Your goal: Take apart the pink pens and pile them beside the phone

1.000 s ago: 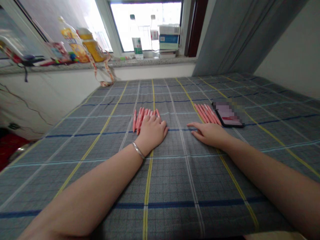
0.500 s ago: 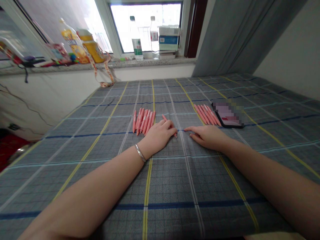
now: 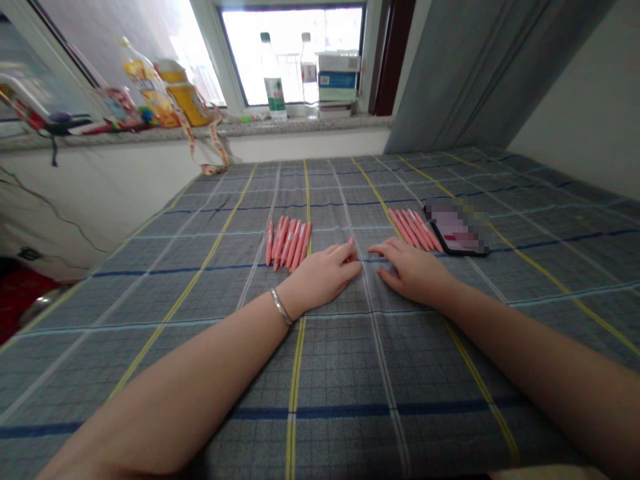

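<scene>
My left hand (image 3: 325, 275) lies on the checked bedsheet (image 3: 350, 373), fingers together over a single pink pen (image 3: 351, 241) of which only the tip shows past my fingertips. A row of several pink pens (image 3: 287, 243) lies just left of that hand. My right hand (image 3: 413, 268) rests flat with fingers stretched out, its fingertips close to my left hand's. A second row of pink pens (image 3: 415, 228) lies just beyond my right hand. A silver bangle (image 3: 278, 307) sits on my left wrist.
A dark phone (image 3: 457, 233) lies beside the right row of pens. The windowsill (image 3: 300, 123) at the back holds bottles (image 3: 273, 80), a box and snack packets. A grey curtain (image 3: 475, 73) hangs at the right; a wall runs along the left.
My left hand has slid one pen out of the left row and moved it right toward my right hand. My right hand has shifted slightly left.
</scene>
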A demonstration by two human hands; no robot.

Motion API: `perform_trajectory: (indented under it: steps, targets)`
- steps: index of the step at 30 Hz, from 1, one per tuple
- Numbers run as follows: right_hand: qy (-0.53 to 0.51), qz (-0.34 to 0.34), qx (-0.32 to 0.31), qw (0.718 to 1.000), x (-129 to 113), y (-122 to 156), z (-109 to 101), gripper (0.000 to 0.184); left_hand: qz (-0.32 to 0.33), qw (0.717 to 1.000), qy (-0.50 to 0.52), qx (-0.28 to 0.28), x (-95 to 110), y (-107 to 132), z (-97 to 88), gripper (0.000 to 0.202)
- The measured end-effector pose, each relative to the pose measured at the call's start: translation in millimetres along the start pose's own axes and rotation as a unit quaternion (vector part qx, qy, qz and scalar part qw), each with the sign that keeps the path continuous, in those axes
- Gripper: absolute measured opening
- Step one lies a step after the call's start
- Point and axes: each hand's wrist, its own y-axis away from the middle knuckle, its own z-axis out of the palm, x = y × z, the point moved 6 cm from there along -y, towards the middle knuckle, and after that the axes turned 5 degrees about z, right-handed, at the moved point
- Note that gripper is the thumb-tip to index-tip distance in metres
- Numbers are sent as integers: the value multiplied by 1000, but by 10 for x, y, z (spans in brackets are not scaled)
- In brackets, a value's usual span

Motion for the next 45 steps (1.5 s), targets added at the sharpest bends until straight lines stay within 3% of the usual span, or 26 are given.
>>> perform_trajectory:
  steps: [6,10,18,26,33,45]
  targets:
    - [-9,-82,47,995,-71,2,-27,42,55,997,14,50,152,7,-97,20]
    - [0,-100,-7,995,-77,-6,45,24,51,997,31,53,138,1,-80,22]
    - [6,-91,-45,995,-103,-3,83,27,-15,999,-29,17,23,-15,-26,21]
    - [-74,-64,-111,989,-131,41,154,29,61,993,-95,-15,219,-81,-125,27]
    - [0,-48,-97,994,-132,49,133,26,7,996,-75,-42,131,-60,-11,18]
    - [63,-32,-88,994,-125,27,141,40,-59,996,-34,-62,79,-30,49,19]
